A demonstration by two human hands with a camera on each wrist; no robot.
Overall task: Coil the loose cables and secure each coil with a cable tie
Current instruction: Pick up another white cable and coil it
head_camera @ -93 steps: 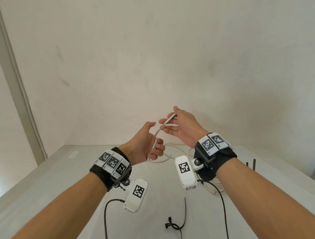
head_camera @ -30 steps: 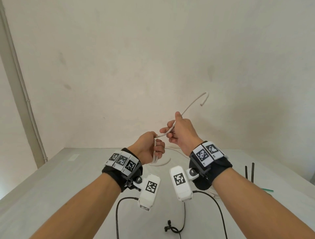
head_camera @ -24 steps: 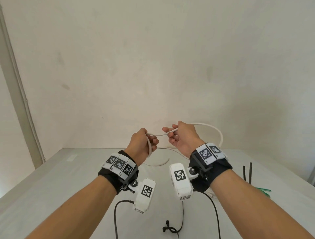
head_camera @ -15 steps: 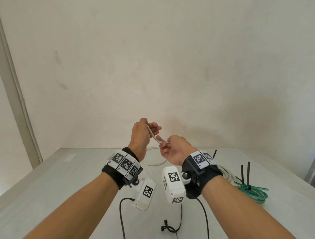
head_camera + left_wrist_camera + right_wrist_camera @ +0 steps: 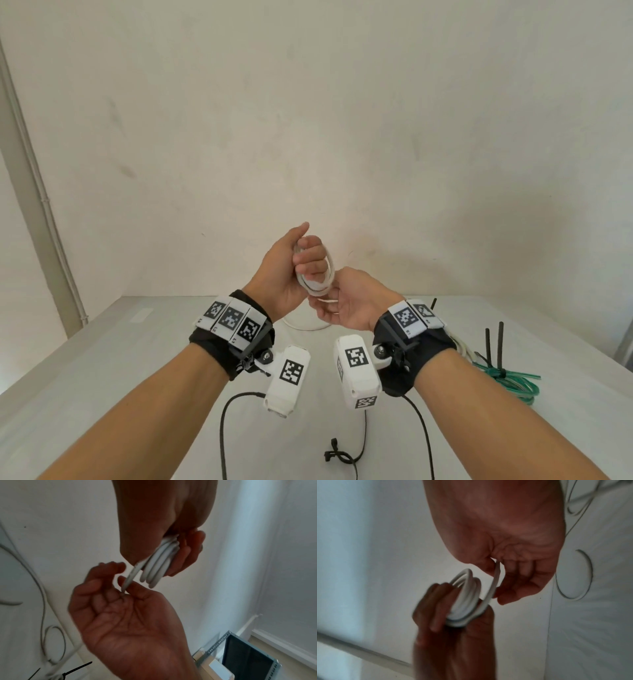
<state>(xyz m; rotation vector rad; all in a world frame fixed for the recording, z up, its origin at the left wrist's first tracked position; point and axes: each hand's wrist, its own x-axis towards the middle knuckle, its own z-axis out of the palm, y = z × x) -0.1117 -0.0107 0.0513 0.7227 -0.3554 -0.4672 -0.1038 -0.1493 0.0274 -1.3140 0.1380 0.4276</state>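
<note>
My left hand (image 5: pixel 308 262) is raised above the table and grips a small coil of white cable (image 5: pixel 320 277), fingers curled through its loops. Just below it, my right hand (image 5: pixel 329 303) lies palm up and pinches the cable's free end (image 5: pixel 127 582) between thumb and fingers. In the right wrist view that end (image 5: pixel 495 580) curves from the right hand's fingers (image 5: pixel 518 574) down into the coil (image 5: pixel 465 601). The left wrist view shows the coil (image 5: pixel 159 566) as several turns side by side.
At the table's (image 5: pixel 102 377) right lies a green cable coil (image 5: pixel 513 382) bound by a black tie, with black cable ties (image 5: pixel 493 342) sticking up. A white cable loop (image 5: pixel 305 325) lies behind my hands. A thin black cord (image 5: pixel 339 455) lies at the front.
The right hand swung the cable's long free end round and down to the left hand, adding a turn. It now sits below the left hand, which has risen.
</note>
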